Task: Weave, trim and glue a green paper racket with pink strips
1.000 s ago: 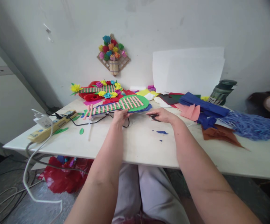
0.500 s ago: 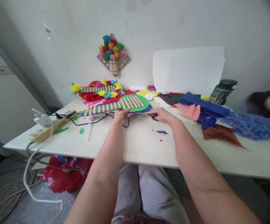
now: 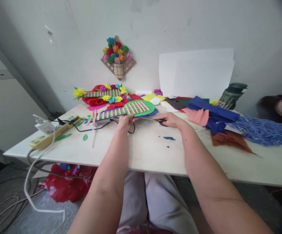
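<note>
From the wearer's seat, with 12 o'clock straight ahead, a green paper lute point(image 3: 137, 109) with pink crossbars lies at 12 o'clock on a white surface point(image 3: 145, 151), its neck pointing toward 9 o'clock. Dark blue paper point(image 3: 154, 112) shows beneath its rounded end. The left hand point(image 3: 127, 121) pinches the lute's near edge, fingers pressed together. The right hand point(image 3: 169, 120) has its fingers closed around black-handled scissors point(image 3: 161, 122), blades reaching toward that same edge; whether the blades are apart, I cannot tell. Blue scraps point(image 3: 169, 138) lie at 1 o'clock, nearer the wearer. A flower-trimmed lute point(image 3: 101, 94) sits farther back at 11 o'clock. The step in hand appears to be trimming the blue paper around the green outline. The next cut likely calls for a steady left grip and blades kept clear of the green rim.
</note>
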The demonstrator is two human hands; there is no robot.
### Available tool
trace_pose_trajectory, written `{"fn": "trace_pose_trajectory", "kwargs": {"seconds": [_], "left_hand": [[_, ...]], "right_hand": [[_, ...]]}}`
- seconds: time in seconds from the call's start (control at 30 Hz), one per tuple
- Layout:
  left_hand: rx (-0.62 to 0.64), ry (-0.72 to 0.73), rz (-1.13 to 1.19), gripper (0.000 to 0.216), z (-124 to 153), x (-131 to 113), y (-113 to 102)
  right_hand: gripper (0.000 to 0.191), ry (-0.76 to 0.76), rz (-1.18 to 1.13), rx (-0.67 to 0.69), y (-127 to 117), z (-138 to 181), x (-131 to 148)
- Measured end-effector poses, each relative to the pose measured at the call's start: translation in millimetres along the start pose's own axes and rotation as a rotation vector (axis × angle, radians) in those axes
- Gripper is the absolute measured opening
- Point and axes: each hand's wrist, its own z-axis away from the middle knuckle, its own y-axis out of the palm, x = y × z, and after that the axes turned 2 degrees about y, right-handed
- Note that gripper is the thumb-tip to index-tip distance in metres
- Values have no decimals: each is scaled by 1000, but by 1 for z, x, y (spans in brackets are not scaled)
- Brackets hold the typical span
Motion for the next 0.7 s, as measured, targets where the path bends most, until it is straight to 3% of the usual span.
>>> {"fn": "trace_pose_trajectory", "kwargs": {"seconds": [0.7], "left_hand": [[20, 6, -15, 46, 2, -1, 1]], "right_hand": [[55, -12, 193, -98, 2, -4, -3]]}}
